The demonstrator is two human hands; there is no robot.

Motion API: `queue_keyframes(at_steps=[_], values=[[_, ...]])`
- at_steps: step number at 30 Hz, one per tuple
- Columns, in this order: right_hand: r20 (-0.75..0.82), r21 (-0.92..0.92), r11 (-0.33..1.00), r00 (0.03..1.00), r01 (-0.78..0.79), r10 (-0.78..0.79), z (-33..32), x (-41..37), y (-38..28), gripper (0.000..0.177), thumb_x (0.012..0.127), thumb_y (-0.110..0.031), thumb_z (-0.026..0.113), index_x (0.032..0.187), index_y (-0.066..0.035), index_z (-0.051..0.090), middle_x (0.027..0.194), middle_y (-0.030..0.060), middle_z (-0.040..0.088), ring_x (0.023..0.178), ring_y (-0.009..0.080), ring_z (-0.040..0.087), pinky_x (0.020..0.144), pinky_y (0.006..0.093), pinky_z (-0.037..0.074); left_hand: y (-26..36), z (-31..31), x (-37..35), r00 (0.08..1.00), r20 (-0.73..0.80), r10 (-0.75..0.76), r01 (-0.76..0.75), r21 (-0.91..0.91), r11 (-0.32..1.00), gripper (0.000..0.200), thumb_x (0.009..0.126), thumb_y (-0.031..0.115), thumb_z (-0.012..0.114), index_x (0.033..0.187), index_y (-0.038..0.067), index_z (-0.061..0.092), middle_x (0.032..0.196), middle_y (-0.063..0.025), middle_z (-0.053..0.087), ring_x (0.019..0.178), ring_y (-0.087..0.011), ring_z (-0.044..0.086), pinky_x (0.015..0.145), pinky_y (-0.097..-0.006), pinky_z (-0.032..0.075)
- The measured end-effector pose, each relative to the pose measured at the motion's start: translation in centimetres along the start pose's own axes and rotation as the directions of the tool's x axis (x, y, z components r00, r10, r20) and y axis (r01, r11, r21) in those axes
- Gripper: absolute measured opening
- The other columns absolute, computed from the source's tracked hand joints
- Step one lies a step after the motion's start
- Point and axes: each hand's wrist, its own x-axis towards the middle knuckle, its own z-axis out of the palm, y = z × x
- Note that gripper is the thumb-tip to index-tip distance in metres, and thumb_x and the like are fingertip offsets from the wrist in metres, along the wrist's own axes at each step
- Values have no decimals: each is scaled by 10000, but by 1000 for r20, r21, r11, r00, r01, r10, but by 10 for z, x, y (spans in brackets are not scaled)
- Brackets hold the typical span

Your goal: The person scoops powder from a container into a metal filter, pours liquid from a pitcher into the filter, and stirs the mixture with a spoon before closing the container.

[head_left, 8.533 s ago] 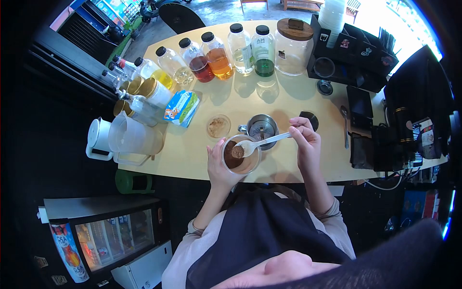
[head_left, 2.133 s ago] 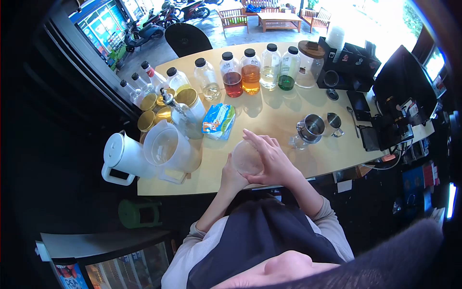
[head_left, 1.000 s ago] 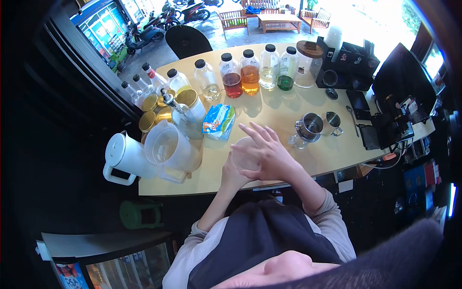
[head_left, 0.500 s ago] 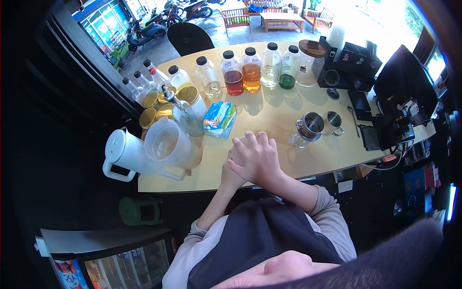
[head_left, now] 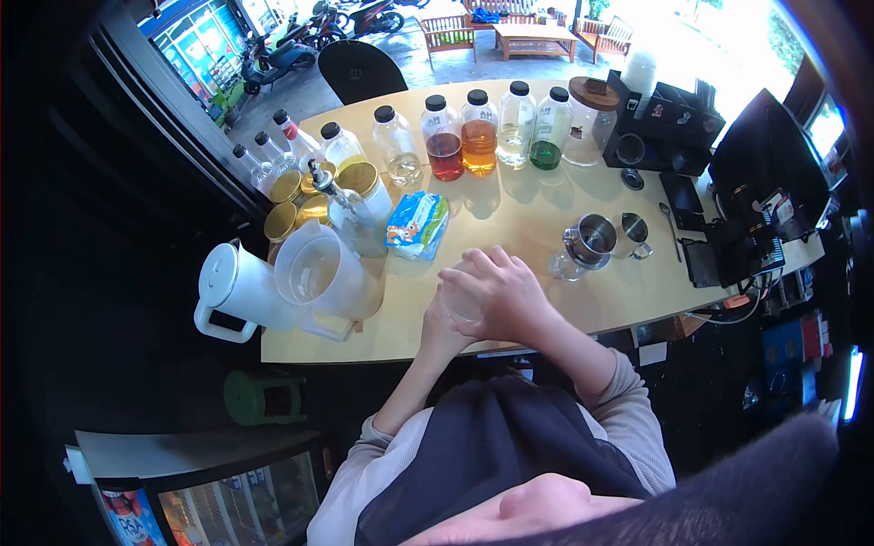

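Note:
Close to the table's front edge, my left hand [head_left: 441, 326] and my right hand [head_left: 503, 293] are wrapped round a clear cup [head_left: 462, 298]. The left is at the cup's left side and underneath; the right covers its top and right side, fingers bent over the rim. Just beyond them lies a blue and white packet of wipes [head_left: 417, 224]. A metal filter [head_left: 594, 238] sits on a clear glass [head_left: 566, 267] to the right, beside a small metal jug [head_left: 635, 233].
Left stand a clear plastic pitcher [head_left: 319, 271], a white jug [head_left: 238, 287] and gold-lidded jars [head_left: 362, 187]. Bottles, including one with red liquid [head_left: 444, 155], line the back. A spoon [head_left: 674, 227] and a black monitor [head_left: 769, 159] are on the right.
My right hand has shifted slightly to the right and turned, with its forearm lower. More of the clear cup shows between my hands.

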Motion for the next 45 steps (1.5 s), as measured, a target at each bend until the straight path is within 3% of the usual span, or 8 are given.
queue_keyframes(at_steps=[7, 12, 18, 27, 32, 39, 41, 45], values=[[-8, -84, 956, 960, -280, 281, 8, -6, -25, 722, 694, -476, 766, 1330, -192, 575, 1331, 137, 527, 1210, 350, 514, 1016, 477, 434, -12, 6, -2, 990, -112, 87, -87, -2, 996, 820, 738, 308, 812, 1414, 82, 407, 1235, -190, 621, 1114, -362, 637, 875, -446, 537], [82, 201, 945, 957, 259, -280, -6, 4, 23, 805, 636, -332, 860, 1381, -278, 561, 1498, 114, 445, 1411, 382, 371, 1134, 500, 335, 11, -8, 7, 1000, 6, -3, 3, -60, 998, 850, 657, 255, 870, 1385, 103, 458, 1201, -177, 646, 1108, -342, 647, 868, -437, 543], [50, 309, 928, 971, 208, -234, -3, 15, 31, 646, 639, -297, 853, 1259, -293, 671, 1324, 98, 581, 1208, 344, 538, 1057, 473, 420, 7, -17, 13, 992, 117, -51, 66, -133, 989, 956, 517, 206, 937, 1351, 103, 480, 1183, -176, 654, 1109, -325, 650, 892, -421, 540], [-357, -54, 989, 928, -136, 108, 30, -11, -15, 605, 709, -406, 773, 1282, -250, 656, 1305, 126, 540, 1151, 316, 513, 911, 473, 472, -1, 6, 8, 988, -68, 142, -131, 143, 981, 844, 721, 277, 823, 1425, 79, 404, 1274, -189, 597, 1139, -359, 620, 913, -436, 529], [-19, 110, 993, 999, 35, -34, 0, -7, 9, 672, 711, -418, 789, 1336, -244, 613, 1375, 147, 520, 1249, 349, 500, 1021, 473, 440, 1, -15, 15, 961, 251, -120, 215, -398, 892, 928, 653, 255, 873, 1437, 70, 412, 1381, -157, 538, 1211, -286, 598, 970, -408, 511], [-66, 185, 909, 928, 374, -368, -15, 13, 22, 614, 704, -380, 799, 1282, -228, 659, 1450, 103, 502, 1317, 321, 495, 1038, 483, 438, -7, -28, 22, 935, 314, 165, -31, -391, 920, 976, 604, 192, 871, 1451, 76, 401, 1385, -114, 530, 1250, -269, 561, 1017, -385, 484], [-21, 258, 895, 928, 365, -372, 4, 11, 21, 529, 716, -356, 786, 1219, -222, 693, 1345, 75, 584, 1257, 302, 538, 998, 468, 456, -20, -22, 18, 935, 253, 250, -235, -88, 968, 911, 617, 188, 848, 1420, 76, 432, 1349, -123, 546, 1250, -274, 556, 1003, -388, 484], [-127, 182, 949, 963, 259, -238, 15, 1, 5, 462, 748, -350, 755, 1183, -205, 702, 1232, 72, 630, 1196, 292, 564, 950, 459, 468, 15, -30, 19, 948, 302, 106, -16, -285, 958, 792, 675, 196, 811, 1376, 73, 465, 1304, -132, 558, 1229, -289, 560, 983, -408, 480]])
